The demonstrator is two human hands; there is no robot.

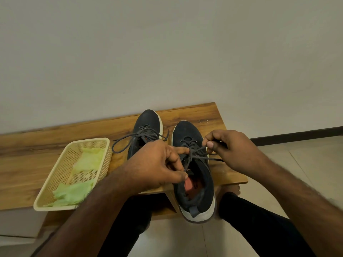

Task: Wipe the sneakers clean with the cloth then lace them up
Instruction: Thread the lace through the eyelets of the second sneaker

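Two dark navy sneakers with white soles stand on a low wooden bench [37, 164]. The right sneaker [196, 197] has its heel hanging over the bench's front edge. My left hand [156, 164] pinches one end of its grey lace [196, 154] over the tongue, with the forefinger stretched toward the eyelets. On the other side, my right hand [232, 149] pinches the other end of that lace. The left sneaker [146, 125] sits behind my left hand, its grey lace loose and trailing to the left. A pale green cloth [74, 191] lies in a basket.
A cream plastic basket [55, 175] rests on the bench left of the shoes, close to the front edge. A plain wall rises right behind the bench. My legs in dark trousers and a bare foot are on the tiled floor below.
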